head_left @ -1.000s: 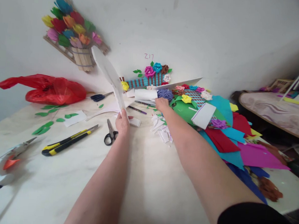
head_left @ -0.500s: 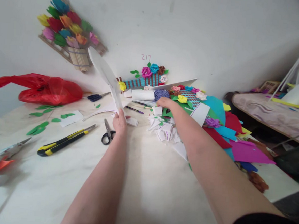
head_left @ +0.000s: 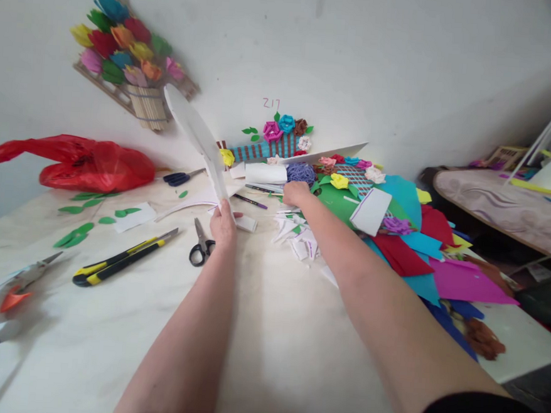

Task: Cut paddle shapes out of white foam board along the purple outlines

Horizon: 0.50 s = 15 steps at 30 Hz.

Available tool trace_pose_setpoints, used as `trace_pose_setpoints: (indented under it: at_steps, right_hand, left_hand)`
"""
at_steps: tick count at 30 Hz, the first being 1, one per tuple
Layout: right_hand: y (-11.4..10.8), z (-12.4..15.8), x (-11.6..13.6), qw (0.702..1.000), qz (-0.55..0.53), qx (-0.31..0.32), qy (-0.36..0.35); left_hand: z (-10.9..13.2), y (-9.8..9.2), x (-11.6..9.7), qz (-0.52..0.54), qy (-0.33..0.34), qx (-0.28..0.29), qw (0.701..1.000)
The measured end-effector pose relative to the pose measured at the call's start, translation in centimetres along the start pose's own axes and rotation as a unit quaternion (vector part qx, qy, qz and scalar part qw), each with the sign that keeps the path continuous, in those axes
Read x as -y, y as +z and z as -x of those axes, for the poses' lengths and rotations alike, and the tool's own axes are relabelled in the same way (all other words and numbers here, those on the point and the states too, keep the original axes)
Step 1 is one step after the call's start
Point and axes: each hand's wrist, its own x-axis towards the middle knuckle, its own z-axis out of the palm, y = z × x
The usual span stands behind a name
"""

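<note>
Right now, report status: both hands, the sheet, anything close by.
Left hand pinching white sheet, sheet tilted up. Right hand down on white paper scraps. Scissors beside left hand.

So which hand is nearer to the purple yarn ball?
Right. The right hand lies just below the yarn ball, nearly touching it. The left hand is farther left, holding a white sheet.
</note>
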Motion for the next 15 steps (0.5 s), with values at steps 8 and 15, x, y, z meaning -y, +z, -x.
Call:
trace_pose_setpoints:
  at_steps: [8,15]
  right_hand:
    - [0.9,0.4,0.2,1.000,-0.011,-0.019,-0.001]
    - [2.0,0.2,0.5,0.999,-0.023,-0.031,0.000]
  left_hand:
    - [0.0,0.1,0.0,0.000,-0.005,-0.007,1.000]
    - [0.0,0.0,-0.1,-0.012,-0.006,-0.001,1.000]
